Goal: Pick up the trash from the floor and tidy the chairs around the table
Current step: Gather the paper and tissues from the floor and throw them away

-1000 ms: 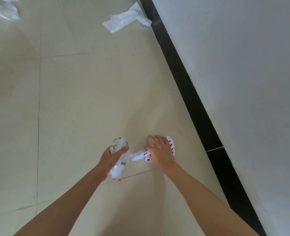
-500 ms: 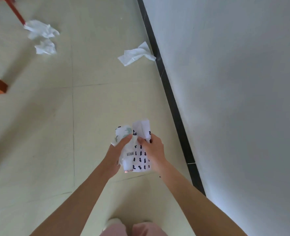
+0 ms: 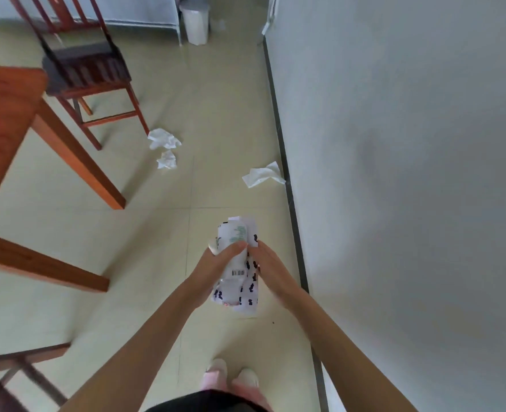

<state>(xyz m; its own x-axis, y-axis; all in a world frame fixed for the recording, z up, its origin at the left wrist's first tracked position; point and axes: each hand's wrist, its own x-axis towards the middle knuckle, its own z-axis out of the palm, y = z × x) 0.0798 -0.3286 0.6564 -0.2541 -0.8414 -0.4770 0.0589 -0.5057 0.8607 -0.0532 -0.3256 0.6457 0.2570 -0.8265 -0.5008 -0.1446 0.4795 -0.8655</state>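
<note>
Trash in hand: a crushed white bottle (image 3: 235,254) with a barcode label, and a white paper with dark printed marks (image 3: 250,288), both held above the floor (image 3: 162,239) in front of the person, close to the dark baseboard (image 3: 293,209) of the wall (image 3: 394,173).

Left hand (image 3: 213,269): grip closed around the bottle, thumb laid across its front, fingers curled behind it.

Right hand (image 3: 271,270): on the baseboard side of the bottle, pressed against the printed paper. Fingers are mostly hidden behind the paper, so I cannot tell whether this grip is closed on it or only resting flat against it.

Trash on the floor, relative to the held bottle:
- flat white tissue (image 3: 262,175) farther ahead, its corner just beside the baseboard.
- two crumpled white tissues (image 3: 164,139) (image 3: 166,160) ahead and away from the wall, near each other, the farther one just beside a front leg of the chair (image 3: 88,66).

Chair: red-brown wood with a dark seat, standing beyond the corner of the desk (image 3: 5,114), apart from it. Desk legs angle down to the floor on the side away from the wall.

White bin (image 3: 196,23) stands far ahead, beyond the chair. Two light shoes (image 3: 233,376) show on the floor below the hands.
</note>
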